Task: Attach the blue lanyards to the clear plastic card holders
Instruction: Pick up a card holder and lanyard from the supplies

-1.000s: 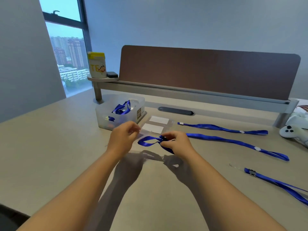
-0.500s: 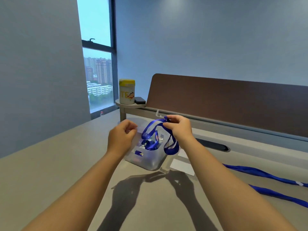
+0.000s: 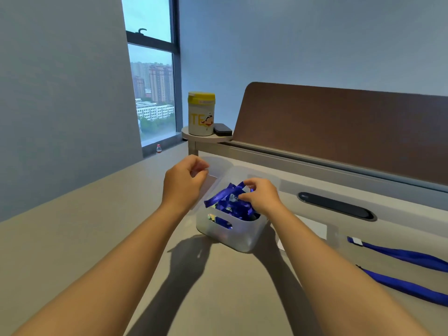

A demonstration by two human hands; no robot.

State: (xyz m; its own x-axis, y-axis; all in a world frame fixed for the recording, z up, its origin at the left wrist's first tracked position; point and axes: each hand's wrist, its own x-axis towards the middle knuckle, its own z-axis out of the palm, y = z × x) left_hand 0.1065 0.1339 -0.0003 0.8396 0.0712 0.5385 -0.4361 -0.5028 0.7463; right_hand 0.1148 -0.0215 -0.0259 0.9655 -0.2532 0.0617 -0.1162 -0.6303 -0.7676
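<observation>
My left hand [image 3: 184, 183] hovers at the left rim of a translucent plastic bin [image 3: 232, 235], fingers curled, pinching what looks like a clear card holder [image 3: 209, 184]. My right hand [image 3: 260, 196] is over the bin and grips a bunched blue lanyard [image 3: 224, 196] that lies in the bin on top of other blue lanyards. Two more blue lanyards, one [image 3: 402, 255] and another [image 3: 409, 286], lie stretched out on the table at the right. A card holder with a white insert [image 3: 314, 227] lies flat just right of the bin, partly behind my right forearm.
The beige table [image 3: 72, 238] ends at a brown divider panel [image 3: 339, 132] behind the bin. A yellow-lidded can [image 3: 201, 113] and a small black object [image 3: 222, 129] stand on a round shelf. A dark cable slot [image 3: 337, 206] sits in the table at the right.
Both hands rose from the table with the lanyard and card holder, moved left over the bin, and the right hand has lowered the bunched lanyard into it.
</observation>
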